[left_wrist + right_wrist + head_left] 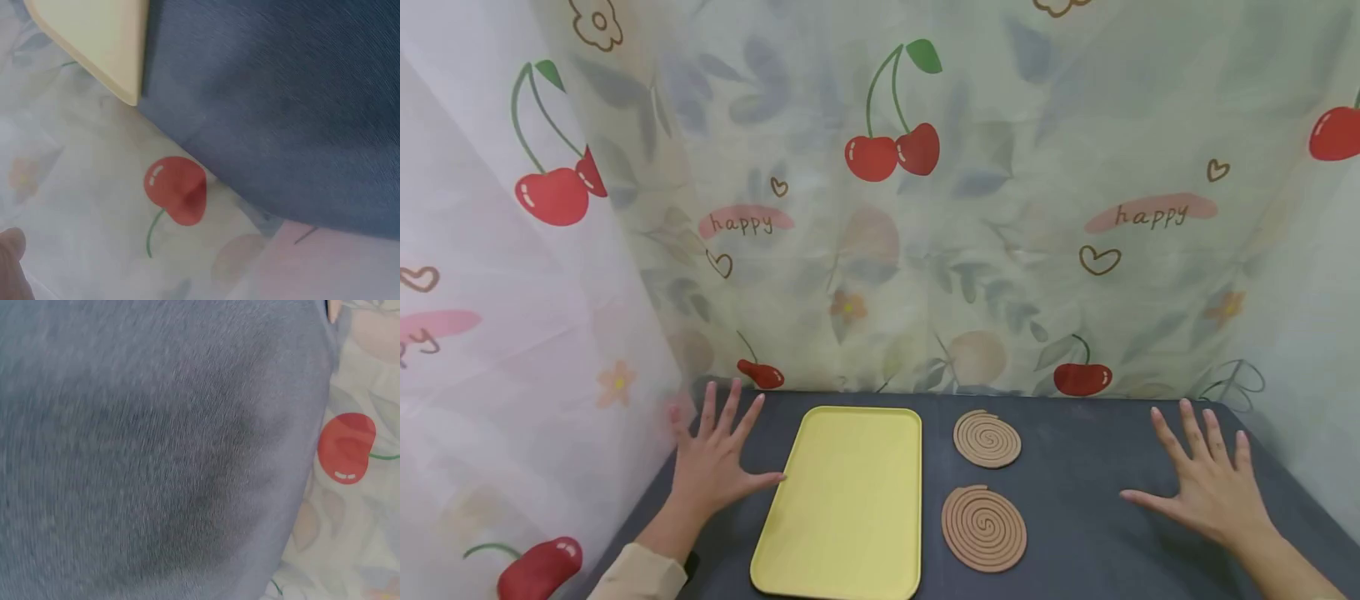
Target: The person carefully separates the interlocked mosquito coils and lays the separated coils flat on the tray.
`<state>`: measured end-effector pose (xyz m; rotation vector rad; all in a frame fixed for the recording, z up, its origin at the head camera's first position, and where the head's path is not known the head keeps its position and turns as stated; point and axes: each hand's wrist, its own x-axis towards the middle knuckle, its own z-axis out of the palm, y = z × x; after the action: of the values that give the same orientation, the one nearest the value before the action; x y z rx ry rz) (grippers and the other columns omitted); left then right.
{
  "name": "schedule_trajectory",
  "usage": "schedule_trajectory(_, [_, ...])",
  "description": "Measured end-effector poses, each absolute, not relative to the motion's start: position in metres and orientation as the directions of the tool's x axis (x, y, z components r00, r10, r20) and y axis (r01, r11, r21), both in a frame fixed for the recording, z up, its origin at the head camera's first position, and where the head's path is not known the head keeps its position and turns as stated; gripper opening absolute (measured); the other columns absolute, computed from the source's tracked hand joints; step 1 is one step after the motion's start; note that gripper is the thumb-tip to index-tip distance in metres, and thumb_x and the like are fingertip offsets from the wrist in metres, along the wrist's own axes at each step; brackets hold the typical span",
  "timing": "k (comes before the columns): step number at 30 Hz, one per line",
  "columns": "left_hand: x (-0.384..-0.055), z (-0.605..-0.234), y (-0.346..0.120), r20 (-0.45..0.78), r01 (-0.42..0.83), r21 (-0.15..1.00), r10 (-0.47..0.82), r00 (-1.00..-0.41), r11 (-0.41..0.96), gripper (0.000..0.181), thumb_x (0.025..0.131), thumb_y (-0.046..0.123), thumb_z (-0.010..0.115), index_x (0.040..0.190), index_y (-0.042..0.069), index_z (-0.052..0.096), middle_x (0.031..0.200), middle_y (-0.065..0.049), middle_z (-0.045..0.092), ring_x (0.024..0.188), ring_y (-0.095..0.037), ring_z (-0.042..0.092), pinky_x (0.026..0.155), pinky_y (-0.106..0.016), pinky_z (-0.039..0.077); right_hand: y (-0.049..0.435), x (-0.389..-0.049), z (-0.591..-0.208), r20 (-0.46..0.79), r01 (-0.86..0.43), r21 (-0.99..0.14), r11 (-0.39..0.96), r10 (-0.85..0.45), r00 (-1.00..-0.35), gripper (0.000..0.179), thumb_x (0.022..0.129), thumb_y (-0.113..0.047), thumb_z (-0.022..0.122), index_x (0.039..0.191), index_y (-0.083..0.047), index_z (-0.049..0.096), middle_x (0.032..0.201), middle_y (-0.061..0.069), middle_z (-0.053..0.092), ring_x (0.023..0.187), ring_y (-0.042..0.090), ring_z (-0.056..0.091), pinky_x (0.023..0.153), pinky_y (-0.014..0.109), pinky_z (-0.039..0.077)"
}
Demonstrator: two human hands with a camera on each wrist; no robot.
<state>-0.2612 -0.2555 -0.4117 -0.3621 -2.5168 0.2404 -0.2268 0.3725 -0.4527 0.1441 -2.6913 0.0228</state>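
Note:
My left hand [715, 467] is spread wide with straight fingers at the left of the dark table, its thumb tip by the left rim of a yellow tray [850, 500]. Nothing is in that hand. In the left wrist view a fingertip [12, 250] shows at the lower left, and a corner of the tray at the top. Over the table's right side my right hand [1217, 492] is likewise spread and holds nothing. Two flat brown spiral coils, the smaller one [987, 439] behind the larger one [984, 529], lie just right of the tray.
The dark table [1075, 467] meets a hanging curtain [970, 250] printed with cherries and leaves along its back edge. More curtain hangs at the left [512, 333] and right sides. In the right wrist view, mostly dark table cloth [125, 456] shows.

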Motion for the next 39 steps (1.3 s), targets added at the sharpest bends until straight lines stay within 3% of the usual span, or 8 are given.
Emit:
schedule_trajectory(7, [-0.263, -0.408, -0.242, 0.505, 0.225, -0.242, 0.321, -0.802, 0.944, 0.112, 0.058, 0.086, 0.051, 0.146, 0.021, 0.03, 0.158, -0.003, -0.008, 0.144, -0.034, -0.013, 0.106, -0.065, -0.011, 0.362, -0.226, -0.457, 0.39, -0.109, -0.094, 0.99, -0.064, -0.919, 0.12, 0.067, -0.072, 0.062, 0.147, -0.029, -0.016, 0.153, 0.006, -0.026, 0.139, 0.04, -0.02, 0.104, 0.063, -0.019])
schedule_trajectory(15, [-0.263, -0.414, -0.228, 0.512, 0.307, -0.167, 0.348, -0.786, 0.937, 0.108, 0.064, 0.075, 0.061, 0.147, 0.017, 0.027, 0.158, -0.009, 0.0, 0.144, -0.035, -0.011, 0.113, -0.043, -0.017, 0.352, -0.225, -0.456, 0.387, -0.128, -0.137, 0.982, -0.066, -0.92, 0.115, 0.072, -0.068, 0.061, 0.148, -0.027, -0.015, 0.153, 0.008, -0.025, 0.139, 0.04, -0.022, 0.104, 0.06, -0.021])
schedule_trajectory(23, [-0.265, -0.417, -0.21, 0.512, 0.404, -0.125, 0.408, -0.756, 0.906, 0.107, 0.065, 0.07, 0.066, 0.147, 0.013, 0.029, 0.157, -0.015, 0.006, 0.145, -0.034, -0.003, 0.116, -0.048, 0.006, 0.348, -0.221, -0.459, 0.374, -0.114, -0.189, 0.975, -0.036, -0.927, 0.107, 0.078, -0.064, 0.057, 0.148, -0.027, -0.016, 0.152, 0.014, -0.023, 0.137, 0.045, -0.021, 0.103, 0.062, -0.019])
schedule_trajectory(32, [-0.273, -0.425, -0.182, 0.562, 0.646, -0.094, 0.577, -0.593, 0.757, 0.081, 0.07, 0.037, 0.079, 0.136, 0.006, 0.046, 0.15, -0.023, 0.027, 0.137, -0.038, 0.029, 0.108, -0.05, 0.027, 0.332, -0.218, -0.463, 0.37, -0.076, -0.278, 0.958, 0.034, -0.928, 0.099, 0.084, -0.061, 0.054, 0.149, -0.022, -0.011, 0.15, 0.029, -0.011, 0.135, 0.053, -0.01, 0.103, 0.069, -0.006])
schedule_trajectory(39, [-0.271, -0.431, -0.166, 0.542, 0.689, -0.04, 0.596, -0.593, 0.723, 0.078, 0.073, 0.028, 0.079, 0.139, 0.006, 0.043, 0.149, -0.024, 0.027, 0.135, -0.038, 0.034, 0.104, -0.05, 0.036, 0.323, -0.219, -0.462, 0.34, -0.069, -0.328, 0.942, 0.05, -0.939, 0.101, 0.085, -0.058, 0.055, 0.149, -0.006, -0.004, 0.143, 0.043, 0.004, 0.13, 0.06, 0.006, 0.101, 0.071, 0.006])
